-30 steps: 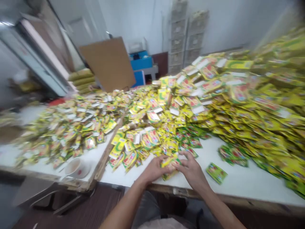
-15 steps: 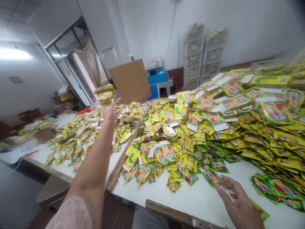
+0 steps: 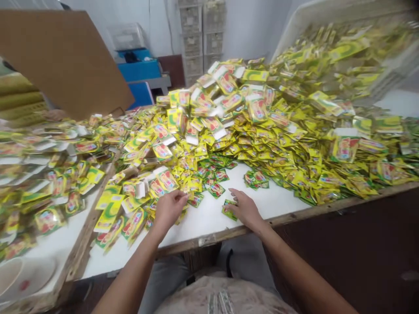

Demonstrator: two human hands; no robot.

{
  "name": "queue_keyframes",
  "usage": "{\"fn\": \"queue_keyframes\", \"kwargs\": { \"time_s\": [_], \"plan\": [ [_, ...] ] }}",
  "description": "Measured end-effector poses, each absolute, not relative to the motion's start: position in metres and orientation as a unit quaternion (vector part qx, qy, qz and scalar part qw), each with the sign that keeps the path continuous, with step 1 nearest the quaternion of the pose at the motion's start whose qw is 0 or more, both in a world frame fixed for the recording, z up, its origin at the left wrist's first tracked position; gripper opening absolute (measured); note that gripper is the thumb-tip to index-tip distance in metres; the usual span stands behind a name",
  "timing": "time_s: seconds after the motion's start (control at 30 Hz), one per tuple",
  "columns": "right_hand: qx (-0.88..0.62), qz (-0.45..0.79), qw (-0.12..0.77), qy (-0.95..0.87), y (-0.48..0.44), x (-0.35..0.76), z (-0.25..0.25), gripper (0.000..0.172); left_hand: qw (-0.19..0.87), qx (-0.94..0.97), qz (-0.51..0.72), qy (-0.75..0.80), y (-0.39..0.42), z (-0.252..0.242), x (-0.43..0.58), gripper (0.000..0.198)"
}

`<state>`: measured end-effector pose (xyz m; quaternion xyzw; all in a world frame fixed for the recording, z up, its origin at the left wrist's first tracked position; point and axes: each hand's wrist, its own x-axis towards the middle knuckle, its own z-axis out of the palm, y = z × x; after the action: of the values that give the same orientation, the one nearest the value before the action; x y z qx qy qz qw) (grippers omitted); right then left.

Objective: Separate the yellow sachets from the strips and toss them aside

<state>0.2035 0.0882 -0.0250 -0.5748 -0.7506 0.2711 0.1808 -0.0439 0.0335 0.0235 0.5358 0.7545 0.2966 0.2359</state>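
My left hand [image 3: 168, 211] is by the edge of the heap of small yellow sachets [image 3: 191, 183]. Its thumb and fingertips are pinched together; what they grip, if anything, is too blurred to tell. My right hand [image 3: 247, 210] hovers low at the table's front, thumb and forefinger apart. A green sachet [image 3: 229, 211] with a red fruit print lies under its thumb. Between and beyond the hands are loose green sachets [image 3: 216, 189] and a small green stack [image 3: 256, 179]. Left of my left hand lie yellow printed boxes [image 3: 165, 179] with white flaps open.
A large heap of yellow sachets and boxes [image 3: 258, 109] covers the white table [image 3: 209, 213]. A tilted white crate [image 3: 281, 41] stands at the right back. A wooden strip [image 3: 94, 218] divides the tables. A white cup [image 3: 26, 279], a cardboard sheet [image 3: 65, 65] and another person's hand [image 3: 55, 114] are at left.
My left arm, stretched far over the left pile before, has come back to the near table beside my right hand. The view has turned right, bringing the crate and the cup into sight.
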Motion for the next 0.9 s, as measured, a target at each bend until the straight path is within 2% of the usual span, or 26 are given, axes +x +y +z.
{"fn": "queue_keyframes", "kwargs": {
  "time_s": [0.07, 0.17, 0.23, 0.33, 0.5, 0.63, 0.73, 0.8, 0.9],
  "plan": [
    [-0.592, 0.27, 0.142, -0.746, 0.085, 0.206, -0.02, 0.054, 0.135, 0.567, 0.24, 0.776, 0.04, 0.02, -0.03, 0.025],
    [-0.598, 0.277, 0.09, -0.746, 0.082, 0.206, -0.017, 0.033, 0.021, 0.631, 0.174, 0.756, 0.06, 0.017, -0.019, 0.026],
    [-0.591, 0.274, 0.107, -0.751, 0.081, 0.204, -0.018, 0.018, 0.018, 0.682, 0.129, 0.719, 0.074, 0.013, -0.016, 0.034],
    [-0.574, 0.26, 0.185, -0.754, 0.08, 0.202, -0.019, 0.009, 0.073, 0.681, 0.087, 0.723, 0.088, 0.006, -0.014, 0.043],
    [-0.554, 0.343, 0.272, -0.708, 0.077, 0.201, -0.021, 0.021, 0.127, 0.624, 0.147, 0.757, 0.09, 0.002, -0.014, 0.055],
    [-0.56, 0.43, 0.309, -0.637, 0.078, 0.196, -0.03, 0.031, 0.058, 0.631, 0.131, 0.762, 0.095, 0.006, -0.009, 0.036],
    [-0.555, 0.451, 0.336, -0.613, 0.079, 0.194, -0.034, 0.031, 0.044, 0.666, 0.106, 0.737, 0.097, 0.01, -0.005, 0.023],
    [-0.566, 0.444, 0.346, -0.602, 0.078, 0.196, -0.033, 0.031, 0.072, 0.668, 0.132, 0.729, 0.093, 0.01, -0.003, 0.019],
    [-0.564, 0.467, 0.372, -0.57, 0.076, 0.197, -0.026, 0.035, 0.183, 0.612, 0.262, 0.723, 0.076, 0.003, -0.002, 0.026]
  ]
}}
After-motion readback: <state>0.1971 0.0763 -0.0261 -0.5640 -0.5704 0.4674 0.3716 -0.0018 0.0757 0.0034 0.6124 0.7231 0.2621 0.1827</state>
